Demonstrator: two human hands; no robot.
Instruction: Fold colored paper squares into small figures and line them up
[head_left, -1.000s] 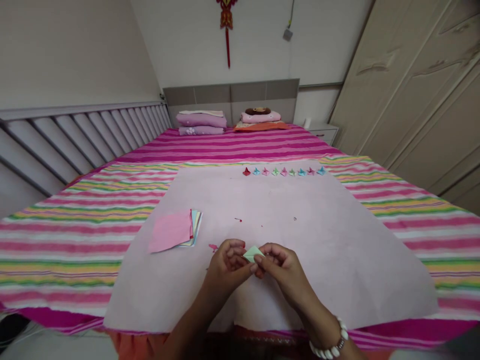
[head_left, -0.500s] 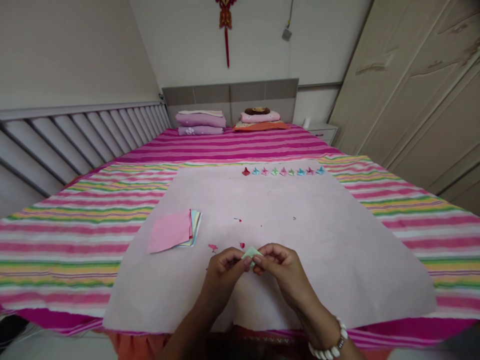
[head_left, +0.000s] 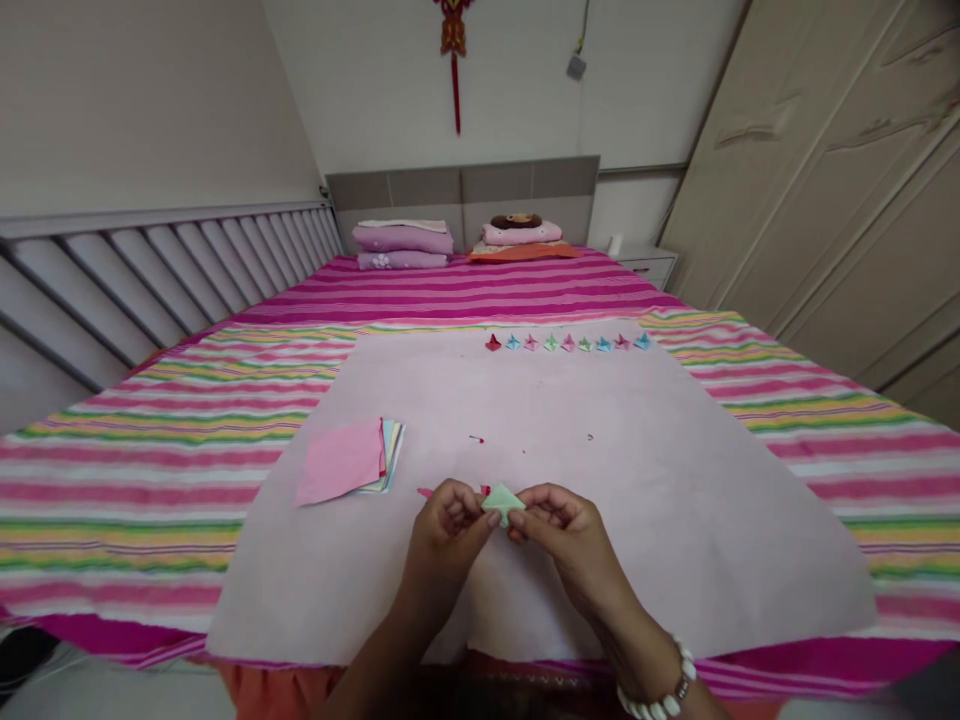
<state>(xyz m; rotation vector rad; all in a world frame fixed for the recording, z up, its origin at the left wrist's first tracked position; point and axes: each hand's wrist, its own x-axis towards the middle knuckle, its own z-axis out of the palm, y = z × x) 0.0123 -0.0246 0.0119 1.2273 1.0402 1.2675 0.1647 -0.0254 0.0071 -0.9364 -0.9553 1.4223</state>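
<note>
Head view. Left part of the pale sheet: stack of paper squares (head_left: 341, 463), pink uppermost, red, blue and yellow edges fanned at its right. Next, a pink scrap (head_left: 424, 492), partly covered by the left hand (head_left: 450, 530). Left hand pinches the left side of a folded green paper (head_left: 502, 497), a small peaked piece held low over the sheet, between both hands. A red scrap (head_left: 485, 490) peeks out just behind it; a thin dark bit with a red end (head_left: 477, 439) lies farther off. Right hand (head_left: 559, 520) clamps the paper's right side, thumb near the other thumb; white bead bracelet (head_left: 688, 670) on that wrist. Beyond, nine small folded papers (head_left: 568, 343) in a row: red, blue, pinks, greens. Small curled bit (head_left: 590, 437) nearer.

Surface: pale sheet (head_left: 637, 560) over a striped bedspread (head_left: 135, 485).

Room: slatted rail (head_left: 165, 225), folded purple bedding (head_left: 403, 240), headboard (head_left: 525, 180), white cabinet (head_left: 649, 265), cream wardrobe (head_left: 847, 200).
</note>
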